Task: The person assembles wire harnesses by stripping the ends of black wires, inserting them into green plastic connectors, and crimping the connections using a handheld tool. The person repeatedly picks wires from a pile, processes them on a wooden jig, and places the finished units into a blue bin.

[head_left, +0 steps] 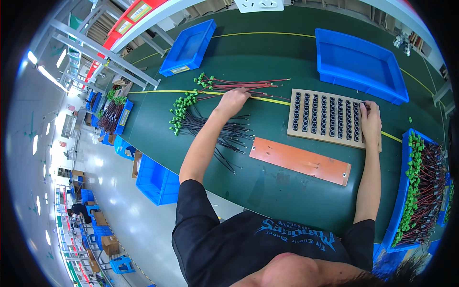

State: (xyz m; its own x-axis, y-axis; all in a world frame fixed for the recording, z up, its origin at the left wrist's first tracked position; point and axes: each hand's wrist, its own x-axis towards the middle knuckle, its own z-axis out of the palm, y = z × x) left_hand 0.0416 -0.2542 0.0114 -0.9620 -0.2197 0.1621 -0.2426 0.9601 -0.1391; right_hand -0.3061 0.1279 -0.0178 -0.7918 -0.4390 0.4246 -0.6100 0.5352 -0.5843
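My left hand (pixel 234 101) is closed, its fingertips pinching at the red wires (pixel 267 85) that lie fanned out with green connectors (pixel 180 107) at their left ends. Below that wrist spreads a bunch of black wires (pixel 229 129) with bare-looking tips. At the right, my right hand (pixel 371 123) reaches over the end of a tan board (pixel 300 128) that holds rows of black ring-shaped parts (pixel 332 115). Its fingertips close on a small black part at the board's far right corner; the fingers partly hide it.
An orange-brown strip (pixel 301 160) lies in front of the board. Blue trays stand at the back left (pixel 189 48) and back right (pixel 358 62). Right of me is a blue bin (pixel 399 210) full of green-ended wires. A blue crate (pixel 155 179) sits beyond the table's left edge.
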